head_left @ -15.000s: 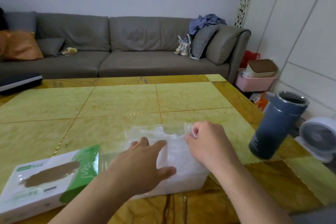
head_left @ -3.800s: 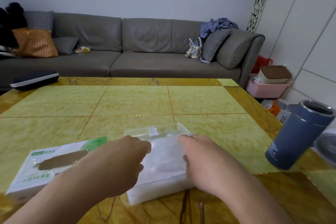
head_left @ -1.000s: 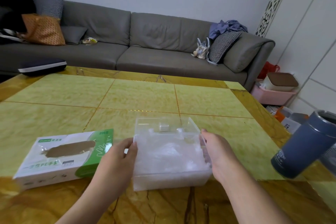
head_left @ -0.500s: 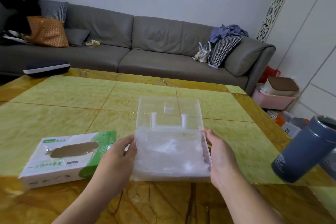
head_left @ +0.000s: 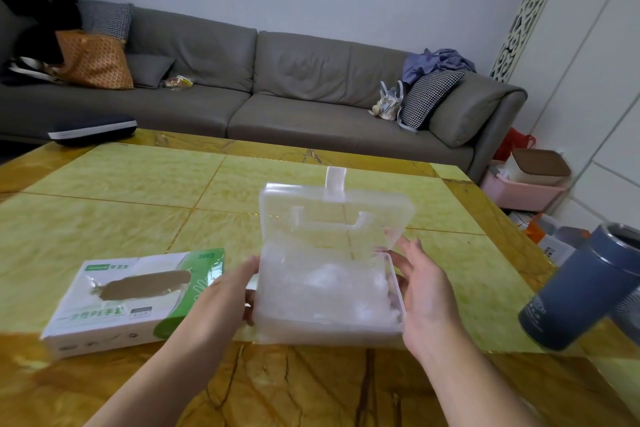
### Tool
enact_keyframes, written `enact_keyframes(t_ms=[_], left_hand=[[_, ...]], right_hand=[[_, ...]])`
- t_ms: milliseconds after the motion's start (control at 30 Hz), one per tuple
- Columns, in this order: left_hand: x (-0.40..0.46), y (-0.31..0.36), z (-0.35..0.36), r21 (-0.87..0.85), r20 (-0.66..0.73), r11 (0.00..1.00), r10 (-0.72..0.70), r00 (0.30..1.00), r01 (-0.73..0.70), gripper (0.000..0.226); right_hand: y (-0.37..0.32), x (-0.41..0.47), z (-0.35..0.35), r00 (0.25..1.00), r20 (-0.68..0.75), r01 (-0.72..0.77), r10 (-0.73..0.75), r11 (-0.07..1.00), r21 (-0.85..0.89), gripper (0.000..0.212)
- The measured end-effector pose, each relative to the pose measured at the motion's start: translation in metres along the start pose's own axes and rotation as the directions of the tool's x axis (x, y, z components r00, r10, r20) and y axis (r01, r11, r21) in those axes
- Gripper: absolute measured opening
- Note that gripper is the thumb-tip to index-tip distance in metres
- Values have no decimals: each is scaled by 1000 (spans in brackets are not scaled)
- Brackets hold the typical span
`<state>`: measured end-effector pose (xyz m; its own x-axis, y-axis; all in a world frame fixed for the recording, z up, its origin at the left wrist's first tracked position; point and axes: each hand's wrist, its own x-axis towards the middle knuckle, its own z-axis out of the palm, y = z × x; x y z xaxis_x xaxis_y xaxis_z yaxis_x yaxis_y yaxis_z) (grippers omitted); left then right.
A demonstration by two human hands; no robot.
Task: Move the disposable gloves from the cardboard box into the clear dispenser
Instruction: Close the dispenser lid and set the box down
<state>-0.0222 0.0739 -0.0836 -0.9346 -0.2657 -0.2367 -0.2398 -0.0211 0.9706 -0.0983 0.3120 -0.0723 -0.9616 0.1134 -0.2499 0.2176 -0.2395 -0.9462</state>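
The clear dispenser (head_left: 294,319) is held a little above the table between both hands, tilted toward me. Its hinged lid (head_left: 336,215) stands open at the back, a white tab sticking up from it. Crumpled clear disposable gloves (head_left: 332,282) fill the tray. My left hand (head_left: 221,298) grips the dispenser's left side, fingers tucked under it. My right hand (head_left: 426,291) holds the right side, with some fingers showing through the plastic underneath. The white and green cardboard box (head_left: 114,305) lies on the table to the left, its torn top slot facing up.
A dark blue tumbler (head_left: 581,291) stands at the table's right edge. The yellow-green tiled table (head_left: 121,191) stretches behind the dispenser. Beyond it is a grey sofa (head_left: 294,97) with cushions. A pink bin (head_left: 523,191) sits on the floor at right.
Both hands have raised and tilted the dispenser off the table, and its lid has swung further open to stand upright. The cardboard box has not moved.
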Motion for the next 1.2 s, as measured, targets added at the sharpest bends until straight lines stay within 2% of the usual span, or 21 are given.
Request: enact_keyframes(t_ms=[167, 267, 367, 467, 533, 700, 800, 833, 900, 1000, 1100, 1200], left_hand=[[8, -8, -3, -181, 113, 981, -44, 993, 64, 64], [6, -7, -1, -267, 37, 964, 10, 999, 0, 55], [2, -4, 1, -248, 10, 968, 39, 999, -35, 48], [-2, 1, -1, -216, 125, 976, -4, 992, 31, 59], [-5, 5, -3, -249, 187, 967, 2, 982, 46, 53], [-7, 3, -4, -326, 192, 945, 38, 981, 27, 47], [-8, 3, -4, -343, 177, 939, 30, 984, 33, 30], [-8, 2, -6, -350, 184, 936, 25, 983, 42, 36], [-7, 1, -7, -318, 184, 947, 15, 983, 45, 45], [-6, 0, -8, -270, 184, 962, 16, 983, 35, 42], [-3, -3, -9, -249, 207, 967, 1, 978, 52, 56], [-2, -5, -10, -168, 200, 986, 36, 979, -2, 65]], right_hand=[[6, 7, -6, 1000, 21, -4, 4, 1000, 17, 54], [6, 8, -7, 998, 61, 8, -9, 1000, 8, 54], [4, 5, -7, 995, 93, 17, -19, 1000, 16, 49], [0, 1, -6, 992, 119, 30, -32, 999, 14, 41], [-2, -2, -6, 993, 112, 28, -30, 999, 18, 36], [-6, -12, -6, 992, 126, 15, -17, 1000, 12, 38], [-5, -13, -5, 990, 139, 9, -10, 1000, 9, 39], [-5, -12, -5, 989, 145, 12, -12, 1000, 7, 39], [-4, -12, -5, 988, 151, 19, -18, 1000, -4, 39], [-2, -9, -7, 989, 147, 23, -18, 999, -27, 37], [0, -8, -7, 989, 149, 26, -16, 998, -65, 38], [0, -10, -6, 987, 158, 46, -28, 993, -109, 43]])
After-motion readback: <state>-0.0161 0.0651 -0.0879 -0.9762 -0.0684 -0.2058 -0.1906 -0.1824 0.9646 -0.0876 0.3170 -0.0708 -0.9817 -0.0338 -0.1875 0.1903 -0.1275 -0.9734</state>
